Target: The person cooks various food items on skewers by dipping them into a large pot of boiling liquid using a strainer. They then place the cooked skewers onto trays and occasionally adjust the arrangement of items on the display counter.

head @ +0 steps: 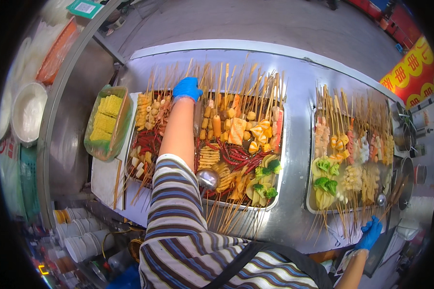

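Note:
My left hand (187, 89), in a blue glove, reaches over the far rim of a steel tray (281, 173) of skewered food in red broth. Its fingers are curled among the bamboo skewers (226, 77); whether they hold one is hidden. My right hand (371, 231), also blue-gloved, is at the near right, by the stick ends of several skewers (390, 202) leaning out of a second tray (308, 195). Its grip is unclear. Dried red chillies (238, 155), a steel ladle (207, 179) and broccoli (273, 166) lie in the first tray.
A lined green basket (90, 142) of corn-coloured pieces (107, 117) stands left, beside a white board (106, 180). Beyond the metal post (45, 151) is a white bowl (30, 112). Stacked tubs (83, 247) stand lower left; pots (405, 135) are at the right.

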A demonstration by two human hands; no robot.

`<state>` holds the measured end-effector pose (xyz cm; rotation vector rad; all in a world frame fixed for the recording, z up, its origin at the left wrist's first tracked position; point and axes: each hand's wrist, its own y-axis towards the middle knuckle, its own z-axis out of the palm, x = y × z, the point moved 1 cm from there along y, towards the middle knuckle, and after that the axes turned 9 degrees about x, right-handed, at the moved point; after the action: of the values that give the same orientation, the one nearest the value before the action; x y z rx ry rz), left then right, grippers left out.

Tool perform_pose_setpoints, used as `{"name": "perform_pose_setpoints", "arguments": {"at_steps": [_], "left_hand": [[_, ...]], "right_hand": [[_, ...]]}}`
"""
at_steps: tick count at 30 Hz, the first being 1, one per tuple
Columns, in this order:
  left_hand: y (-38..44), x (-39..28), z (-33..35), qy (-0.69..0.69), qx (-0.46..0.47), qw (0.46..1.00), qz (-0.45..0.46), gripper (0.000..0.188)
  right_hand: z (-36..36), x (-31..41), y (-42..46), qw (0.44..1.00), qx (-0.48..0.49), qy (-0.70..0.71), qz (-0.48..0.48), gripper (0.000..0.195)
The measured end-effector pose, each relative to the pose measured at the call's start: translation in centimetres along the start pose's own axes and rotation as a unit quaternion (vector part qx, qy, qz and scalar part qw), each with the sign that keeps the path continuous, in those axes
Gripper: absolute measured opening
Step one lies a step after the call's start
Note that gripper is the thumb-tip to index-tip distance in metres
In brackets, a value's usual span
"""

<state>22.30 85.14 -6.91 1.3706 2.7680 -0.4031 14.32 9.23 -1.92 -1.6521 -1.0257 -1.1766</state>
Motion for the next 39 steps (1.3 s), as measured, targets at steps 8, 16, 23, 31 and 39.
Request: {"name": "perform_pose_setpoints", "arguments": {"at_steps": [8,16,23,31,39], "left_hand": [[-3.8,-3.3,-2.7,-0.326,-0.345,0.861,0.182,0.027],[-25.3,-25.7,-4.5,-0.371,0.293,0.808,0.352,0.027],[-37.3,-40.1,5.1,-0.534,0.494,0.574,0.376,0.038],[-43.6,-45.5,4.5,-0.632,0.481,0.549,0.261,0.034],[-50.9,-51.1,6.7,-0.431,0.099,0.810,0.386,0.039]], "right_hand": [[0.9,0.9,0.6,0.999,-0.006,0.012,0.029,0.015],[5.5,2.0,-2.9,0.992,0.043,0.103,0.053,0.020],[8.0,4.4,-6.2,0.963,0.187,0.175,0.082,0.017],[0.0,4.0,-5.4,0.929,0.307,0.176,0.113,0.031],[-11.4,1.9,1.0,0.893,0.407,0.175,0.081,0.027]]}}
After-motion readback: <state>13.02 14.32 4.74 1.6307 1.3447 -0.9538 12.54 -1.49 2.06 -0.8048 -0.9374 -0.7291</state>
